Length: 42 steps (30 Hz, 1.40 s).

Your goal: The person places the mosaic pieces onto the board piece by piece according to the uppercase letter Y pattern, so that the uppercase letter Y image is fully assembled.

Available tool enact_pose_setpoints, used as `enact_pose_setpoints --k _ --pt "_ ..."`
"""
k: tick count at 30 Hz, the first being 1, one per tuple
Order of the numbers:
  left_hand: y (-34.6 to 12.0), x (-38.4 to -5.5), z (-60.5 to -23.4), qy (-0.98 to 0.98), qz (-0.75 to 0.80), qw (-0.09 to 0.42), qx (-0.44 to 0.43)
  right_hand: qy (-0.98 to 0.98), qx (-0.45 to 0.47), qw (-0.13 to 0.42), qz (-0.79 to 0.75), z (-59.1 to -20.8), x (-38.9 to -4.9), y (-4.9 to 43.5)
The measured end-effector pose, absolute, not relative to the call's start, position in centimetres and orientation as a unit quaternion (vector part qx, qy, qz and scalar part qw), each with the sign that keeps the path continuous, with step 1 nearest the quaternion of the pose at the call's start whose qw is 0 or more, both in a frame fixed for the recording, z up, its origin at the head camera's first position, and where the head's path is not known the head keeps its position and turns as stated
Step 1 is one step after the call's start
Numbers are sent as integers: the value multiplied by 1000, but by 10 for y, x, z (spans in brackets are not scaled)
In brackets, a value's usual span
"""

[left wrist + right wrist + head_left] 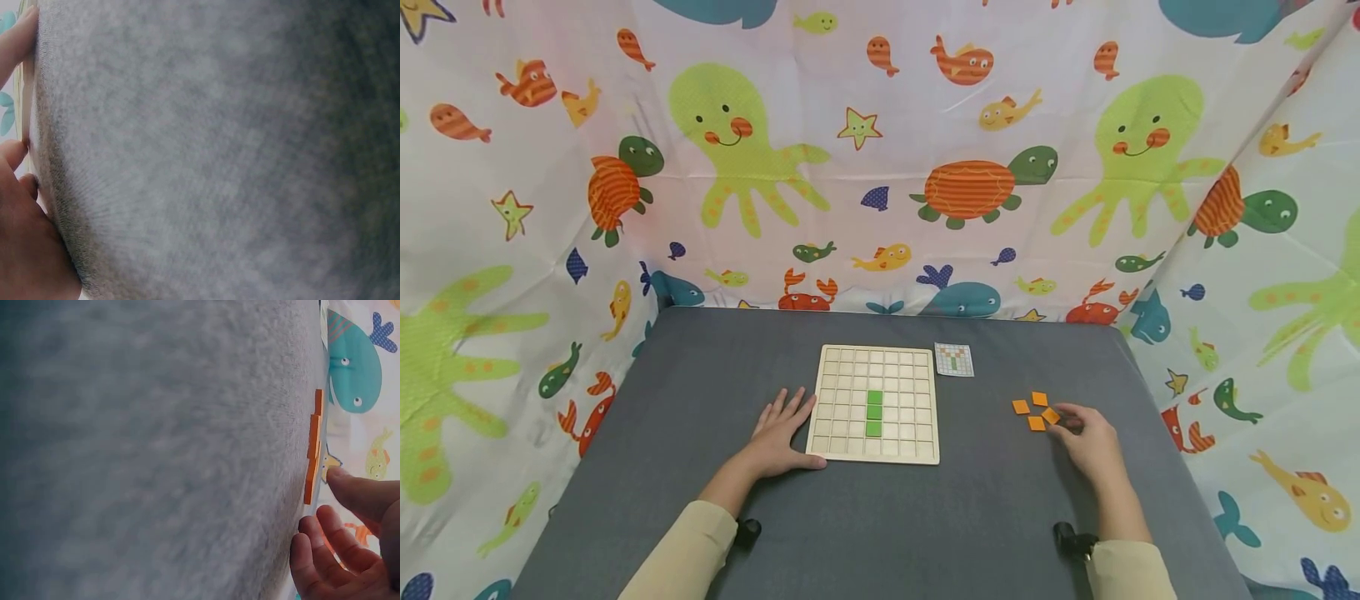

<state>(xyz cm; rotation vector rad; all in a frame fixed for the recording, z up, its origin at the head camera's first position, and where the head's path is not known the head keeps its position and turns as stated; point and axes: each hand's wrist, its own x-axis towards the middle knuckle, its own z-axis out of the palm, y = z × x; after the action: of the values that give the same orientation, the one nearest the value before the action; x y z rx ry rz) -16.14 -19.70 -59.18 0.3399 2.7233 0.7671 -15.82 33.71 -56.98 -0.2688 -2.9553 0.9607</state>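
Note:
A square wooden grid board [842,427] lies on the table, with a short column of green square tiles [874,412] in its cells. My left hand [780,439] is at the board's left edge, fingers spread and thumb at the near left corner. To the right of the board lie several orange square tiles [1036,423], seen edge-on in the right wrist view. My right hand [1088,440] is at the rightmost orange tile [1050,415], thumb and index finger about it. In the right wrist view the thumb [359,495] stands apart from the fingers, and no tile shows between them.
A small printed pattern card [954,360] lies by the board's far right corner. Dark grey cloth covers the table [737,350]. A curtain [850,75] with sea animals hangs behind and along both sides. Each wrist carries a small black camera [747,533].

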Motion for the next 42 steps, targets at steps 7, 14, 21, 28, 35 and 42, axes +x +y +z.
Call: enact_pose_setpoints --k 7,14,21,28,35,42 --pt "-197 -162 -593 946 264 148 115 -948 -98 -20 303 -575 -168 340" --pt "-197 -161 -591 945 267 148 115 -949 -112 -37 292 -575 -171 340" --pt "-197 -161 -592 945 268 148 117 -953 -107 -34 282 -575 -171 338" --pt "-198 -159 -594 942 282 135 127 -957 -90 -36 274 -573 -172 336" --pt "-198 -160 -596 942 279 138 126 -955 -107 -42 274 -573 -171 336" --pt "-198 -161 -593 945 265 146 120 -959 -101 -19 266 -568 -171 333"
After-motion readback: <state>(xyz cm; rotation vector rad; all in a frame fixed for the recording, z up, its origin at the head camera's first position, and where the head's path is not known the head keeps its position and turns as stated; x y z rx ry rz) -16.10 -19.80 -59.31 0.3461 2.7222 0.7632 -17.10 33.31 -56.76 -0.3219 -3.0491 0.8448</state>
